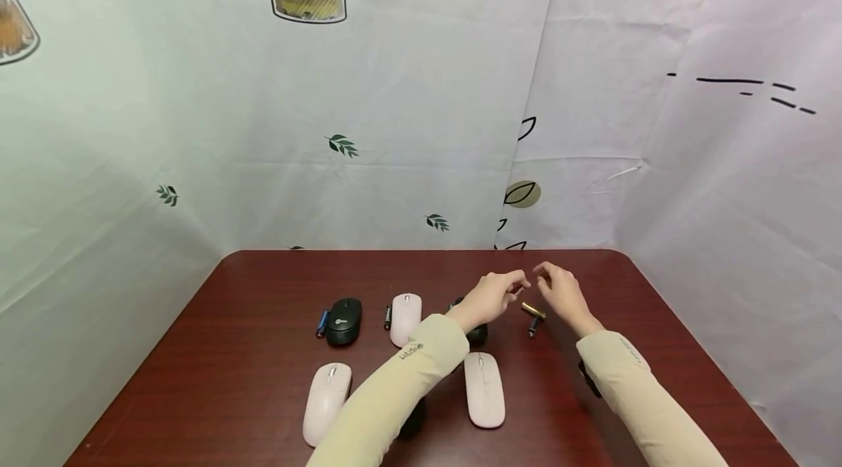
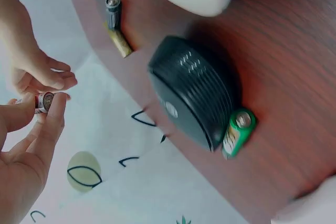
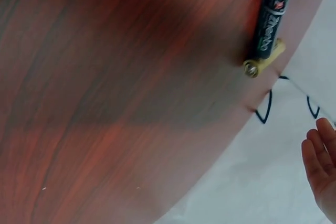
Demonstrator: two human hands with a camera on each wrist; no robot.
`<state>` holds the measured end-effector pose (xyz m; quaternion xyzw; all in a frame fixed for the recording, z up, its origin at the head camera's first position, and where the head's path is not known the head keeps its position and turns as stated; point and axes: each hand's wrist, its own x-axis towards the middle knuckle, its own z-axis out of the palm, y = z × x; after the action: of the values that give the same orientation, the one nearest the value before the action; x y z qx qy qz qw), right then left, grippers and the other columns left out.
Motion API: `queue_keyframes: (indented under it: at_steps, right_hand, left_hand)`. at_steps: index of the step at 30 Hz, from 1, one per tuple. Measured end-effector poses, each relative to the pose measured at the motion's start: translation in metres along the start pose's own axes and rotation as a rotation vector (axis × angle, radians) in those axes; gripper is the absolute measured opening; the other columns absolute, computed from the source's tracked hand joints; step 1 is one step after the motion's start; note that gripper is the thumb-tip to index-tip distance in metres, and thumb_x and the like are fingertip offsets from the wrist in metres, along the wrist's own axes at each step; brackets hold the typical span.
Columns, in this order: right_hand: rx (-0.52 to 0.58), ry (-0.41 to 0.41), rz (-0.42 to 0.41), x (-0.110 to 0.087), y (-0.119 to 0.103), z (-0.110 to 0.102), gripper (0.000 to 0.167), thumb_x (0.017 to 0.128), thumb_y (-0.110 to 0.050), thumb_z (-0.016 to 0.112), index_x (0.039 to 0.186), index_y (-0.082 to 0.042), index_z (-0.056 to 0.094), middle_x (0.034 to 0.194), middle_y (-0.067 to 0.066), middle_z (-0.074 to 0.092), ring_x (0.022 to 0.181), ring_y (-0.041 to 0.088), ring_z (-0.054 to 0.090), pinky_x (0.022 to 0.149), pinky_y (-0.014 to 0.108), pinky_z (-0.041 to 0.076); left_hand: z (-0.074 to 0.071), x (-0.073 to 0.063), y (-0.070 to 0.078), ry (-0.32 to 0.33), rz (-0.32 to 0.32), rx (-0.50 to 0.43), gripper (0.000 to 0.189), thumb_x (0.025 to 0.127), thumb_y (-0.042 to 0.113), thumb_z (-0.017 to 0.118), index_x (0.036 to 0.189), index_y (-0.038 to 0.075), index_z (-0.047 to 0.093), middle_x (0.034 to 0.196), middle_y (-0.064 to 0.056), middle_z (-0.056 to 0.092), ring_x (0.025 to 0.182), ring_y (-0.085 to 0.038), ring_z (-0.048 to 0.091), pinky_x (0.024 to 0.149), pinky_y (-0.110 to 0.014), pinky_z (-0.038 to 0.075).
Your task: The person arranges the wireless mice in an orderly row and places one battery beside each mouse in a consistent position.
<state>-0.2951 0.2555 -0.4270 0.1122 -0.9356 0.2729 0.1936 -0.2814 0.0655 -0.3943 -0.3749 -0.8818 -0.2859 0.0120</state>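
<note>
Above the table's far right part, my left hand [image 1: 490,299] pinches a small red-and-dark battery [image 2: 44,102] between thumb and fingertips. My right hand [image 1: 562,295] hovers just to its right, fingers loosely bent and holding nothing. On the table below lie a gold battery [image 1: 533,310] and a black battery [image 1: 533,327], touching or nearly so, also in the right wrist view. Beneath my left wrist a black mouse [image 2: 194,90] is partly hidden in the head view; a green battery [image 2: 240,132] lies beside it.
A white mouse [image 1: 484,390] lies nearer me. Farther left are another white mouse [image 1: 406,321] beside a dark battery [image 1: 388,317], a black mouse [image 1: 344,322] beside a blue battery [image 1: 322,324], and a white mouse [image 1: 325,401]. My left sleeve partly covers a dark object [image 1: 413,421].
</note>
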Motion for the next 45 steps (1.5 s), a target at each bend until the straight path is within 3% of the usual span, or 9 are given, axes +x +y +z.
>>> queue_keyframes:
  at_steps: [9, 16, 25, 29, 38, 45]
  right_hand:
    - [0.032, -0.026, -0.015, 0.003, -0.022, 0.009, 0.019, 0.088, 0.001, 0.054, 0.104, 0.004, 0.063, 0.094, 0.019, 0.067, 0.065, 0.018, 0.052, 0.063, 0.035, 0.045]
    - [0.080, -0.043, -0.041, -0.001, -0.041, 0.016, 0.017, 0.088, 0.001, 0.056, 0.103, 0.002, 0.064, 0.098, 0.019, 0.067, 0.071, 0.020, 0.056, 0.066, 0.036, 0.046]
    - [0.091, -0.027, -0.132, -0.003, -0.065, 0.021, 0.014, 0.087, 0.001, 0.059, 0.099, -0.001, 0.065, 0.093, 0.013, 0.068, 0.077, 0.020, 0.062, 0.066, 0.035, 0.049]
    - [0.102, -0.035, -0.163, -0.003, -0.075, 0.024, 0.013, 0.087, 0.000, 0.060, 0.099, -0.002, 0.065, 0.094, 0.014, 0.068, 0.080, 0.021, 0.063, 0.069, 0.037, 0.050]
    - [0.145, -0.050, -0.201, -0.007, -0.095, 0.034, 0.013, 0.087, 0.000, 0.060, 0.099, -0.001, 0.066, 0.095, 0.011, 0.068, 0.084, 0.020, 0.063, 0.074, 0.039, 0.050]
    - [0.160, -0.083, -0.223, -0.011, -0.113, 0.040, 0.013, 0.089, -0.002, 0.060, 0.099, -0.006, 0.066, 0.099, 0.009, 0.068, 0.089, 0.022, 0.064, 0.077, 0.040, 0.051]
  left_hand:
    - [-0.020, -0.015, -0.014, 0.050, 0.061, 0.010, 0.022, 0.091, 0.005, 0.058, 0.110, 0.015, 0.059, 0.088, 0.001, 0.060, 0.075, -0.006, 0.055, 0.066, -0.013, 0.042]
    - [-0.029, -0.030, -0.018, 0.064, 0.055, 0.045, 0.021, 0.090, 0.005, 0.060, 0.108, 0.016, 0.061, 0.093, -0.002, 0.060, 0.082, -0.010, 0.056, 0.071, -0.016, 0.045]
    - [-0.041, -0.046, -0.020, 0.117, 0.069, -0.055, 0.024, 0.091, 0.009, 0.059, 0.115, 0.012, 0.059, 0.101, -0.004, 0.062, 0.091, -0.013, 0.062, 0.077, -0.021, 0.050]
    - [-0.047, -0.060, -0.024, 0.159, 0.083, -0.116, 0.029, 0.089, 0.006, 0.061, 0.118, 0.010, 0.059, 0.102, -0.007, 0.063, 0.093, -0.017, 0.064, 0.081, -0.029, 0.052]
    - [-0.060, -0.100, -0.032, 0.235, 0.120, -0.159, 0.035, 0.086, -0.001, 0.064, 0.119, 0.009, 0.060, 0.099, -0.008, 0.064, 0.088, -0.017, 0.063, 0.079, -0.023, 0.052]
    - [-0.066, -0.129, -0.040, 0.242, 0.020, -0.201, 0.031, 0.089, 0.006, 0.062, 0.119, 0.014, 0.060, 0.095, -0.006, 0.062, 0.085, -0.012, 0.058, 0.073, -0.024, 0.053]
